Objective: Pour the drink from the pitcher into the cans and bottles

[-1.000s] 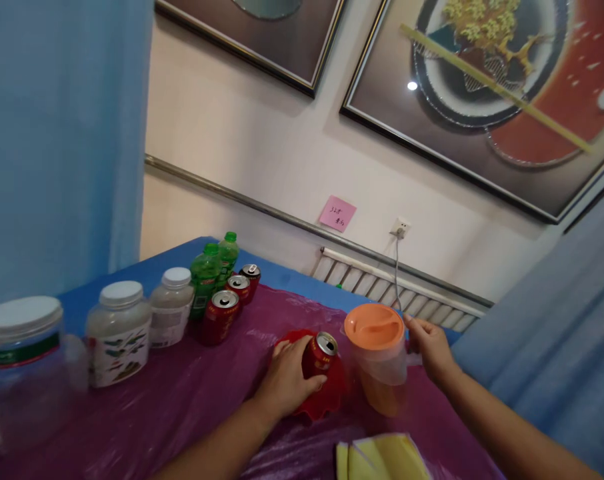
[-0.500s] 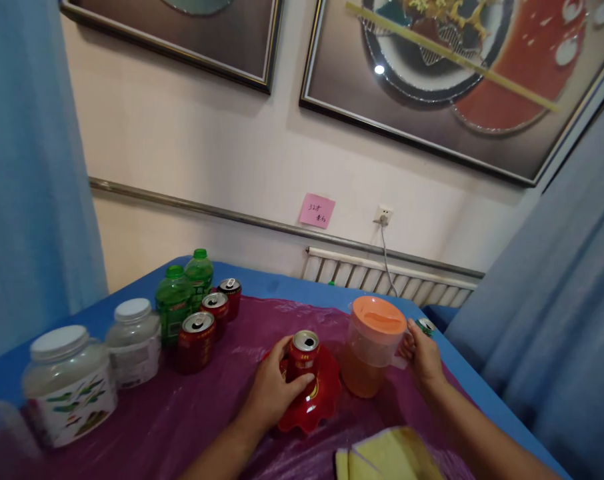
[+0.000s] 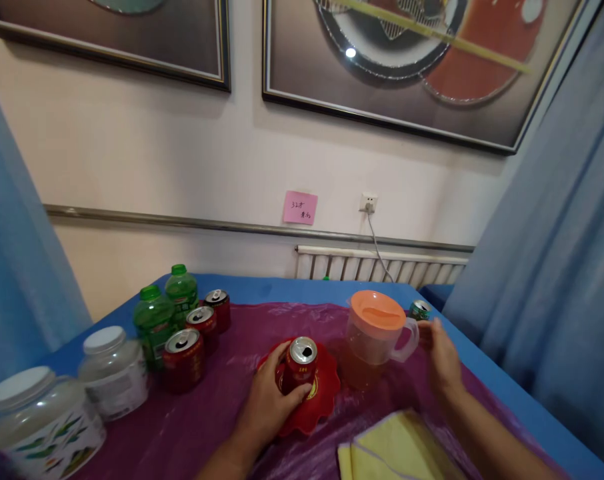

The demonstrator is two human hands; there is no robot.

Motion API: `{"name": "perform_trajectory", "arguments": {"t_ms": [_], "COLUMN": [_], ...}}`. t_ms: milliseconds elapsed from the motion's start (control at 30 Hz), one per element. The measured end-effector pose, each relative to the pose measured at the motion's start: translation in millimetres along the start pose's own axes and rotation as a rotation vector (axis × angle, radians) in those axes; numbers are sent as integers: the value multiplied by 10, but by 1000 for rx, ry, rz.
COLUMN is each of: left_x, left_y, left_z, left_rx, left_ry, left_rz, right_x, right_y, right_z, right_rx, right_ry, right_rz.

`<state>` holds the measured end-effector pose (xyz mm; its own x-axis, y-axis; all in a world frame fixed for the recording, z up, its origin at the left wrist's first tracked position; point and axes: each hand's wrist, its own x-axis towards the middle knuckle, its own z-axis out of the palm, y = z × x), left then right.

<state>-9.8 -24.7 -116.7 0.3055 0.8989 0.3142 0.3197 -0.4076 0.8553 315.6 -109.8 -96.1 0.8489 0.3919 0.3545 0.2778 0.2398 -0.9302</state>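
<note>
My left hand (image 3: 269, 393) is wrapped round a red drink can (image 3: 300, 368), thumb in front and fingers behind. The can stands upright on a red plate with a wavy rim (image 3: 327, 403), its top hole showing. To the right of the plate, a clear plastic pitcher (image 3: 369, 347) with an orange lid (image 3: 377, 311) stands on the purple sheet, amber liquid in its lower part. Just right of the pitcher's handle (image 3: 408, 341) is my right hand (image 3: 439, 353), apart from it, holding nothing, its fingers stretched out.
A folded yellow cloth (image 3: 399, 450) lies in front of the pitcher. At left stand several red cans (image 3: 183, 363), two green bottles (image 3: 155, 323) and two white-lidded jars (image 3: 115, 380). A green can (image 3: 419, 310) stands behind my right hand. Blue curtains (image 3: 557, 267) hang at both sides.
My right hand has let go of the pitcher's handle and moved slightly right. The pitcher now rests on the sheet. My left hand still holds the can, and the view has shifted.
</note>
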Motion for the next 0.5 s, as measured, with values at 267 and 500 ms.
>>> {"name": "perform_trajectory", "arguments": {"t_ms": [267, 500], "left_x": [-21, -22], "left_y": [-32, -90], "left_z": [7, 19], "left_rx": [109, 120], "left_ry": [18, -30], "left_rz": [62, 123], "right_x": [-987, -1540], "right_y": [-346, -236], "right_z": [-73, 728], "right_rx": [-82, -193], "right_ry": [-466, -733], "right_rz": [-528, -298]}}
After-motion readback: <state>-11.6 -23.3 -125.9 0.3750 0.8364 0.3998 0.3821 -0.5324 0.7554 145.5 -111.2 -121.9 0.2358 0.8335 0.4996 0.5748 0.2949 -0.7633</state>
